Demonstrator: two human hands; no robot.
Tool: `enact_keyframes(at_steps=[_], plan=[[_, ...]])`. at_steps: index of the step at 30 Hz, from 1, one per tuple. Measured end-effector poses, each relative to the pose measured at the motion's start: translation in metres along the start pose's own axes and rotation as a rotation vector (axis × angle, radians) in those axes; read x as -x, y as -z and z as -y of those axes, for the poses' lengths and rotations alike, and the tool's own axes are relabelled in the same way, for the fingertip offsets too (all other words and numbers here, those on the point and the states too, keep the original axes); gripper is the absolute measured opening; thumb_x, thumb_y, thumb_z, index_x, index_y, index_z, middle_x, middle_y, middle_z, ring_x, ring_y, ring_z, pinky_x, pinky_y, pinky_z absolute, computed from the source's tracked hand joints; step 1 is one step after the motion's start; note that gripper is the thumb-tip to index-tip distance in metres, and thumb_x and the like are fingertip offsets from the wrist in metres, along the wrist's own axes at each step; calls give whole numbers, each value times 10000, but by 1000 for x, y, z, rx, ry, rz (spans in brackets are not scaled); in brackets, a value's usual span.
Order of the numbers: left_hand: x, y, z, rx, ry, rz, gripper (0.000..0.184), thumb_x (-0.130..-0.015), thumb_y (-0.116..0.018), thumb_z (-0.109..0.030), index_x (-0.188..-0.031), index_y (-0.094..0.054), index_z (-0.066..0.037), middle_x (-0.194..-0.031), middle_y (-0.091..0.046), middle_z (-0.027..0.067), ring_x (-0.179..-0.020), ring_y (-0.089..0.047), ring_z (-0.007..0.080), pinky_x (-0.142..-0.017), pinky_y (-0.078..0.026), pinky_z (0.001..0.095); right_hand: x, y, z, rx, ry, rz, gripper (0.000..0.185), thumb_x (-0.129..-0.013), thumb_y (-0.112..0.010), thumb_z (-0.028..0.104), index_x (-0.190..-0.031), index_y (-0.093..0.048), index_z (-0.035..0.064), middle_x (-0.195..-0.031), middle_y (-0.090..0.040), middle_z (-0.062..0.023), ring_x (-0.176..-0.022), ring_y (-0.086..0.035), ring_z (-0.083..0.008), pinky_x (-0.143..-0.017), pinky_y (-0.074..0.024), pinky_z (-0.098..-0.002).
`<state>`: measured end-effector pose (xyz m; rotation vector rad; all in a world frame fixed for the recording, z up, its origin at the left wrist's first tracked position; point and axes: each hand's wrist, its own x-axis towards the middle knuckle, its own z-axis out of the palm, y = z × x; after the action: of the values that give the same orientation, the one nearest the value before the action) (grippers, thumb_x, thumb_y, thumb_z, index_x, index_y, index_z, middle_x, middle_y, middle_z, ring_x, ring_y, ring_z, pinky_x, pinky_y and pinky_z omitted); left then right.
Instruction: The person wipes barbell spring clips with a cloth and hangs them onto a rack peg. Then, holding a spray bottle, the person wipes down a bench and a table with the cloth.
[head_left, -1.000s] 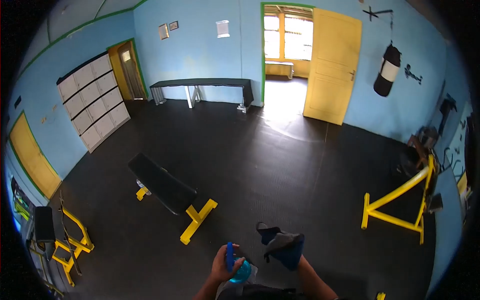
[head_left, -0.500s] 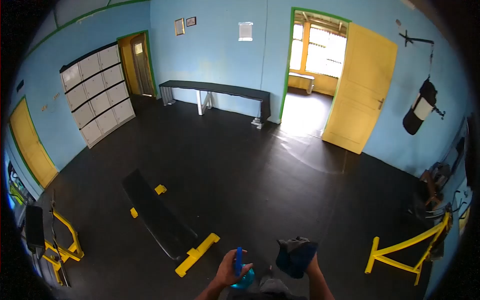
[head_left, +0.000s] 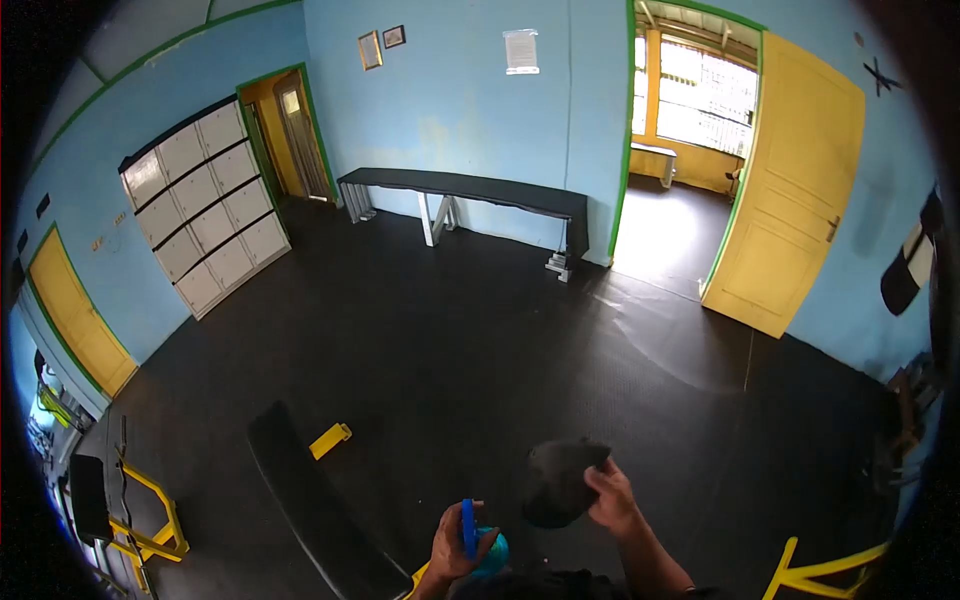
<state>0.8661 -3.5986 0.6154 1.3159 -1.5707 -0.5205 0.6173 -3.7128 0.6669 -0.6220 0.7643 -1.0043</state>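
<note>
My left hand [head_left: 455,545] is closed around a spray bottle [head_left: 489,552] with a blue top and a see-through teal body, low in the middle of the view. Most of the bottle sits behind my fingers. To its right, my right hand [head_left: 612,497] grips a dark cloth [head_left: 560,485] by its right edge. The cloth hangs spread out over the black floor, apart from the bottle. Left of my left hand lies the long black padded bench [head_left: 325,500], with a yellow foot [head_left: 331,440] at its side.
Yellow-framed gym equipment stands at the lower left [head_left: 150,510] and lower right [head_left: 825,575]. A long black-topped bench [head_left: 460,186] runs along the blue wall. White lockers [head_left: 205,205] stand at the left. An open yellow door [head_left: 790,190] is at the right, beside a bright doorway.
My view has shifted left and closer to the padded bench. My right hand has raised the cloth and its darker grey side now shows. The spray bottle stays in my left hand.
</note>
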Motion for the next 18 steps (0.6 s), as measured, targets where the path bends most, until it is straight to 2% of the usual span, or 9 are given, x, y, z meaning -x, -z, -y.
enact_keyframes(at_steps=[2,3,5,6,9,11,12,16,18], plan=[[-43,0,18,13,-118,-60,827,-731,-797,-168,-1361,-269,-76,-1117,-576,160,-951,-609,343,-775,-510,434,-51,-7,27,-260,207,357,611,-833,-714,230,-1313,-407,8,-1213,-552,-150,-1119,-548,-305,-972,-433,-459],[-65,3,24,24,-114,-64,827,-731,-797,-168,-1361,-269,-76,-1117,-576,160,-951,-609,343,-775,-510,434,-81,0,25,-248,204,352,611,-833,-714,230,-1313,-407,8,-1213,-552,-150,-1119,-548,-305,-972,-433,-459],[-110,5,40,50,227,118,838,-735,-792,-160,-1369,-251,-76,-1125,-569,163,-972,-604,335,-779,-510,435,-146,22,9,-288,-100,288,496,-899,-629,280,-1259,-469,-21,-1143,-605,-128,-1055,-595,-264,-845,-521,-388],[-127,0,58,66,232,135,838,-735,-792,-160,-1369,-251,-76,-1125,-569,163,-972,-604,335,-779,-510,435,-165,17,9,-286,-97,265,496,-899,-629,280,-1259,-469,-21,-1143,-605,-128,-1055,-595,-264,-845,-521,-388],[-204,-5,115,65,34,124,786,-747,-777,-149,-1353,-283,-66,-1135,-562,160,-985,-599,329,-783,-513,424,-224,-18,18,-217,-199,160,326,-890,-636,191,-1115,-581,-38,-1083,-637,-112,-982,-626,-219,-802,-526,-368],[-252,0,129,69,-71,102,729,-760,-763,-152,-1336,-324,-77,-1162,-545,175,-1025,-580,335,-800,-515,422,-255,-15,14,-12,-141,57,361,-861,-648,156,-1159,-556,-25,-1108,-621,-135,-1016,-608,-249,-863,-500,-392],[-280,4,132,77,-95,137,729,-760,-763,-152,-1336,-324,-77,-1162,-545,175,-1025,-580,335,-800,-515,422,-272,-16,15,201,-106,-29,415,-832,-661,121,-1203,-532,-13,-1132,-605,-157,-1050,-590,-278,-924,-474,-416],[-399,-4,140,285,-201,357,654,-762,-764,-214,-1304,-423,-84,-1223,-508,219,-1130,-526,364,-891,-472,460,-320,-20,51,149,-71,-284,400,-792,-648,73,-1177,-560,8,-1095,-618,-146,-1024,-598,-270,-902,-480,-414],[-445,-15,135,269,-241,517,634,-757,-769,-243,-1292,-463,-95,-1249,-490,232,-1173,-499,373,-923,-449,483,-334,7,58,345,-21,-182,457,-759,-655,65,-1197,-540,-1,-1120,-606,-142,-1034,-592,-269,-905,-476,-411]])
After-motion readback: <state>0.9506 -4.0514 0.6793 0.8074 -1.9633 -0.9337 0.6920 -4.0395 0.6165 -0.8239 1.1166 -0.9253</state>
